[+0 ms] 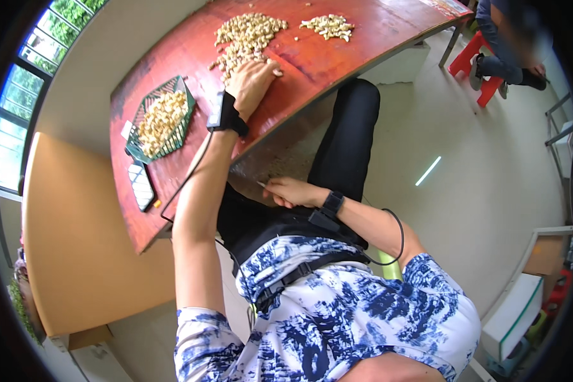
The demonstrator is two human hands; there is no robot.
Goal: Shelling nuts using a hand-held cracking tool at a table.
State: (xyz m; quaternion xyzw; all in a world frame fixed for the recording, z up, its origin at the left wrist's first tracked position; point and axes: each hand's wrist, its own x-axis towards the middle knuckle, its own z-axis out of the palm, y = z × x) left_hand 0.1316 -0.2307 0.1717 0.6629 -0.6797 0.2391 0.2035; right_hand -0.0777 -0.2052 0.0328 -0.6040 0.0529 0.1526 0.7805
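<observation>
My left hand (253, 81) rests palm down at the near edge of a big pile of cashew nuts (251, 33) on the red table. Its fingers are bent together, with a pale cashew nut (277, 73) at their tips. Low over my lap, below the table edge, my right hand (291, 191) is closed around a small thin tool (261, 184). Only the tool's pale tip sticks out, so its exact kind is hidden. A smaller heap of cashew pieces (328, 27) lies to the right of the pile. Left of my left forearm stands a green plastic basket (190, 105) holding more cashews.
A phone (141, 186) lies by the basket on the red table (172, 70). A cable (191, 172) runs along my left forearm. At the far right, a person (500, 63) sits on a red stool (463, 60). White boxes (512, 312) stand at the lower right.
</observation>
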